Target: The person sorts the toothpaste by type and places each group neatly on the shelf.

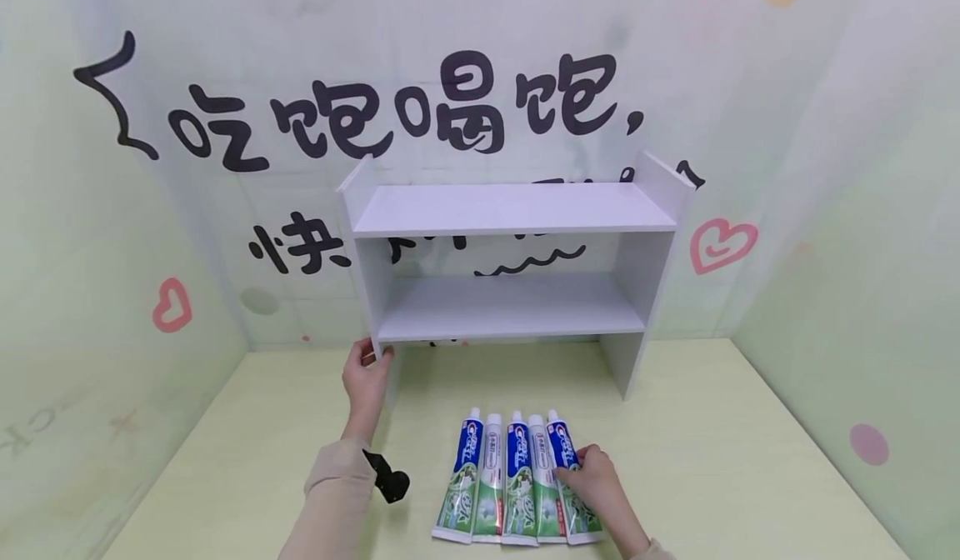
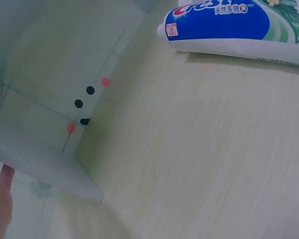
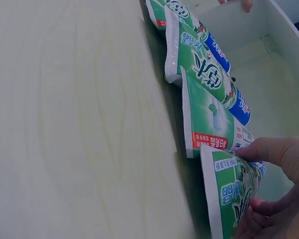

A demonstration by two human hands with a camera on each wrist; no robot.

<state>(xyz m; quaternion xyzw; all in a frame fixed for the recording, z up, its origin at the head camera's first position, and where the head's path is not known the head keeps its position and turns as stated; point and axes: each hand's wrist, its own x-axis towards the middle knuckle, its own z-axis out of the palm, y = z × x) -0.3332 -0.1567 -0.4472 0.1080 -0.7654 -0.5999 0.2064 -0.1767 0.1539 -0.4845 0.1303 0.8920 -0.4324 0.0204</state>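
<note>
Several toothpaste tubes lie side by side in a row, caps toward a white two-tier shelf. My right hand pinches the rightmost tube, thumb on one side and fingers on the other; in the right wrist view this green tube is between them. My left hand holds the shelf's left side panel near the lower board. In the left wrist view, fingers touch that panel, and a blue Crest tube lies at the top right.
The shelf stands on a pale wood-grain tabletop, close to the back wall with large black lettering. Side walls rise at left and right. A black strap piece hangs by the left sleeve.
</note>
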